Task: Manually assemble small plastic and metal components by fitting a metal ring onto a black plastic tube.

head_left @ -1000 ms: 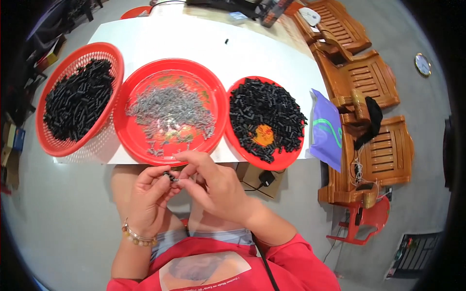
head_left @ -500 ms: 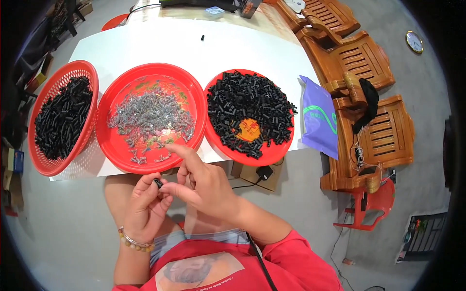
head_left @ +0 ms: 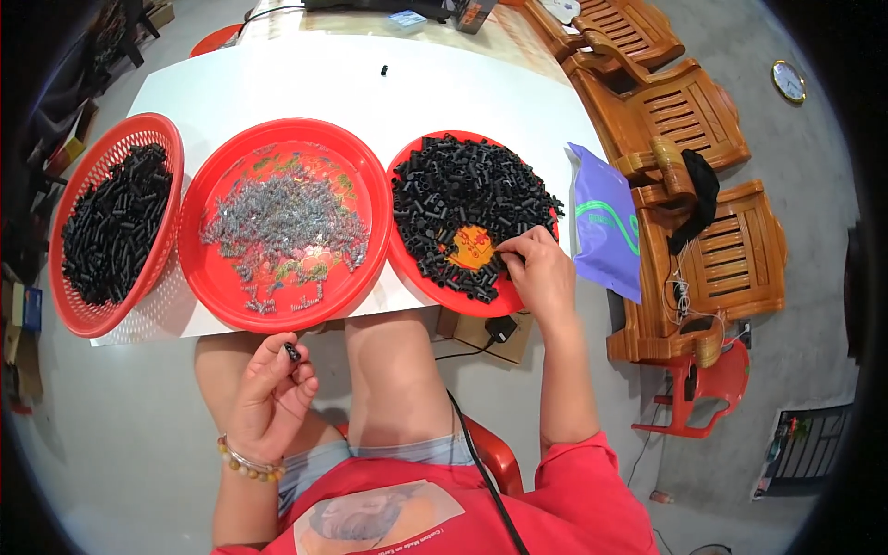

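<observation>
My left hand [head_left: 270,398] is closed over my lap, pinching a small black plastic tube [head_left: 292,352] between thumb and fingertips. My right hand [head_left: 543,277] reaches over the right red tray [head_left: 507,303], thumb and fingers drawn together at the short black plastic pieces [head_left: 462,185]. What its fingertips hold, if anything, is hidden. In the middle red tray [head_left: 215,294] lies a loose pile of small metal springs [head_left: 287,217]. A red mesh basket [head_left: 174,176] on the left, tilted, holds many longer black plastic tubes [head_left: 116,227].
All three containers stand along the near edge of the white table [head_left: 305,79]. One small black piece [head_left: 385,70] lies farther back. Right of the trays is a purple packet [head_left: 603,222], beside wooden chairs [head_left: 712,250]. Below the table edge sits a cardboard box [head_left: 499,344] with a black plug.
My right hand has left the left hand and moved right to the tray of short black pieces. My left hand keeps its black tube, shifted slightly.
</observation>
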Available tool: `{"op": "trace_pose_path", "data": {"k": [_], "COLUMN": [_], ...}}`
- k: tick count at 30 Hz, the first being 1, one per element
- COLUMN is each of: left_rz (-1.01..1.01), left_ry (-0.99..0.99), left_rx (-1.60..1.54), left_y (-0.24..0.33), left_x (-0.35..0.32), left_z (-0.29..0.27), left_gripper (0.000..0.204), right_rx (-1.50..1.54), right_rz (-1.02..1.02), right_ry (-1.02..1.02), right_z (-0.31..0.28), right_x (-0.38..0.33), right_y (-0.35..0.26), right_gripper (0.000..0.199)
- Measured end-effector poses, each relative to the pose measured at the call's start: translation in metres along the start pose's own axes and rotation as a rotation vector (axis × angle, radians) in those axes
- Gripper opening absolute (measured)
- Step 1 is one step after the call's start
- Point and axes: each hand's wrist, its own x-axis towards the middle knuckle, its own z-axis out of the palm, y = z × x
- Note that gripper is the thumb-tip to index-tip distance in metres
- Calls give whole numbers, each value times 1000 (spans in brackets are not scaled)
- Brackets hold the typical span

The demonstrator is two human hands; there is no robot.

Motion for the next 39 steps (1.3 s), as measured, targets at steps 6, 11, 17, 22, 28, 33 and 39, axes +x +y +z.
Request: {"op": "trace_pose_path", "data": {"k": [6,11,17,22,28,33,39], "left_rz": [-9,-10,2,-12,3,-4,-4], "left_ry": [-6,1,-4,-17,-22,-29,-37], "left_rx": [-1,7,0,1,33,31,29], "left_y": [0,1,0,-1,-2,-3,-4], "left_x": [0,1,1,1,1,1,2], "left_z": [2,-2,2,5,-7,-5,-4], "left_gripper": [20,20,20,19,22,22,22], "right_rx": [-92,-84,117,131,77,8,155], "right_rz": [-49,-61,34,40,13,-85,-30], "right_ry": [-74,-52,-5,71,-61,-100,-4], "right_z": [1,3,-5,-6,-12,-1,-1], "right_x": [3,0,-6,-5,-8,-8,-12], "right_y": [-9,-6,-16,-7,-2,-1,0], "right_gripper": [9,8,8,8,11,9,8]}}
